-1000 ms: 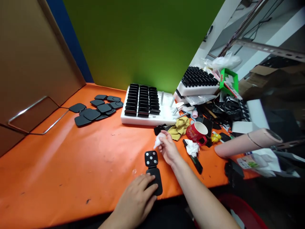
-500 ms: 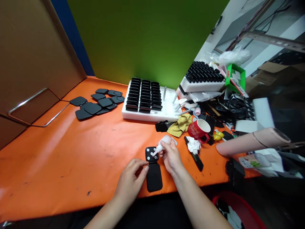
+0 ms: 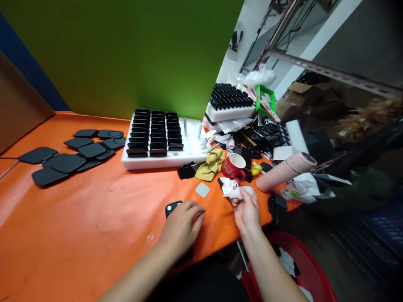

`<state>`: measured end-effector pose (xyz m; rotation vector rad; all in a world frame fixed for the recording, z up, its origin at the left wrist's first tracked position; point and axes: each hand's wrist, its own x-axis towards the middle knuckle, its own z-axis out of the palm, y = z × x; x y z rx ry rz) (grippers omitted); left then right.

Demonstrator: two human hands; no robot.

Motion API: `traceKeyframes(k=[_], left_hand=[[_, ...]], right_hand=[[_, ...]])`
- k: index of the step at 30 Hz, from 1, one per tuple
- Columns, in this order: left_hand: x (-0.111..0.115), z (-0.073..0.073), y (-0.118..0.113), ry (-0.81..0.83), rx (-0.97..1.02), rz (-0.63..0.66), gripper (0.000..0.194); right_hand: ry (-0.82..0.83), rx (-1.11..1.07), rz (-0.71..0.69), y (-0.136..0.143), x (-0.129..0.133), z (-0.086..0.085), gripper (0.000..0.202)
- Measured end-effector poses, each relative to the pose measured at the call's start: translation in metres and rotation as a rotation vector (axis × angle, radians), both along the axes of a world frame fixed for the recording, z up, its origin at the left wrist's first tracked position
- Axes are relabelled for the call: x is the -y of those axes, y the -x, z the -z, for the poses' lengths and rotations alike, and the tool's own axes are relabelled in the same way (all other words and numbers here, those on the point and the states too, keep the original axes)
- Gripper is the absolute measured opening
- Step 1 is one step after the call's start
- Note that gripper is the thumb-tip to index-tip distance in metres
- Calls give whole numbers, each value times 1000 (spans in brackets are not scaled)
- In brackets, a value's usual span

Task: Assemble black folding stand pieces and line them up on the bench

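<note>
My right hand [image 3: 247,209] is closed round a small white squeeze bottle [image 3: 242,192], whose nozzle end lies over a crumpled white tissue [image 3: 228,184]. My left hand [image 3: 184,226] is held over a black folding piece [image 3: 172,206] and hides most of it. White dots show on the piece's uncovered corner. The left fingers are bent, with the thumb apart from them and nothing seen between. A grey rounded square [image 3: 202,190] lies flat on the orange table, beyond the left fingertips.
A white foam tray [image 3: 157,162] holds rows of black pieces at the back. Flat black pads [image 3: 67,162] are piled at left. A yellow cloth [image 3: 210,165], red mug [image 3: 233,166] and pink bottle [image 3: 285,171] stand or lie at right. A red basket [image 3: 302,256] sits below the edge.
My right hand has carried the bottle away from the black piece to the tissue. My left hand has moved over the piece. The grey square is uncovered. The view has swung right.
</note>
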<state>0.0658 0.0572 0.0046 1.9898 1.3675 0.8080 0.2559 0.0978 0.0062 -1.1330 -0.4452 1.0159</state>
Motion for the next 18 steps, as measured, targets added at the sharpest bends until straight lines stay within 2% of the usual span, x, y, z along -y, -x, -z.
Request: traceKeyframes(k=[4, 6, 8, 10, 13, 18], left_hand=[[-56, 0, -66, -43, 30, 75, 18], [-77, 7, -93, -39, 55, 69, 15], [-91, 14, -108, -16, 93, 55, 16], [-99, 19, -111, 25, 149, 25, 17], [-103, 23, -104, 124, 269, -30, 19], [-96, 13, -93, 339, 530, -20, 25]], right_hand=[[-58, 40, 150, -41, -1, -1, 27], [-70, 50, 171, -49, -2, 1, 26], [-72, 48, 169, -50, -3, 6, 25], [-67, 31, 155, -49, -6, 11, 24], [-51, -18, 119, -43, -13, 16, 24], [-45, -113, 67, -31, -27, 14, 26]])
